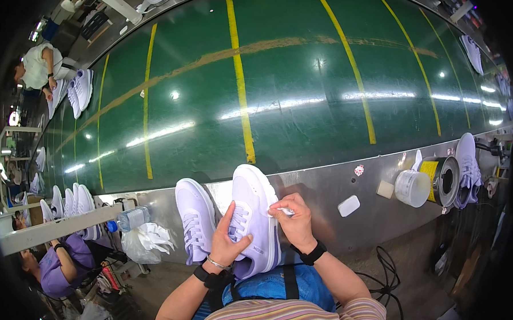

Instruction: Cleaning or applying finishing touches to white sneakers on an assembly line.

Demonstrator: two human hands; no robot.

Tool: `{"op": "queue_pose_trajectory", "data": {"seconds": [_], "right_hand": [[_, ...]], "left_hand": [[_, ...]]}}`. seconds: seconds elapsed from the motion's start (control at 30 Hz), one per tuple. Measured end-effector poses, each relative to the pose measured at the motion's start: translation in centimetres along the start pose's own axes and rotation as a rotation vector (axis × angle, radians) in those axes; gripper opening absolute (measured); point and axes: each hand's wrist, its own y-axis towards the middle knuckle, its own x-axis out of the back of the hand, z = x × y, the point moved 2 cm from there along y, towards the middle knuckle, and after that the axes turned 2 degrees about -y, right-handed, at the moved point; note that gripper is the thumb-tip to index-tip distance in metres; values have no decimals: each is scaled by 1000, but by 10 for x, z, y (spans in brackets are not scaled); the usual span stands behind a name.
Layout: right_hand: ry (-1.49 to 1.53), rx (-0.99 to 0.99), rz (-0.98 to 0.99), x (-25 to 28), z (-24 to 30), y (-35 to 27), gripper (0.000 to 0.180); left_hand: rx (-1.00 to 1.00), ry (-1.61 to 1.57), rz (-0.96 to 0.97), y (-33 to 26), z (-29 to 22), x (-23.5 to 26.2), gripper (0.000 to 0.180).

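A lavender sneaker (251,187) with a white sole stands toe-away in front of me, at the near edge of the metal ledge. My left hand (227,243) grips it across the laces and collar, thumb on the near side. At the sole's right edge near the toe, my right hand (295,220) is closed in a pinch. A bit of something white shows at its fingertips, too small to name. Just left of the held shoe is a matching sneaker (194,206), also toe-away, which neither hand grips.
Beyond the metal ledge (324,188) runs a green conveyor belt (294,76) with yellow stripes. On the ledge to the right are a white pad (349,206), a beige block (385,189), a plastic tub (412,188), a can (445,181) and another sneaker (467,166). Left: a bottle (134,217), a plastic bag (145,244), co-workers.
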Motion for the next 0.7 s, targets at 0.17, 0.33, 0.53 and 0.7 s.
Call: {"op": "queue_pose_trajectory", "data": {"seconds": [0.17,0.33,0.53,0.7], "right_hand": [[-40,28,13,-3,3,25,10],[-131,3,67,-9,6,58,9],[-80,77,105,-21,7,91,12],[-97,64,26,-12,4,64,12]], "left_hand": [[-51,44,6,0,1,0,85],[-40,86,9,0,0,1,85],[-33,40,6,0,0,0,85],[-51,47,-4,0,-5,-2,84]]}}
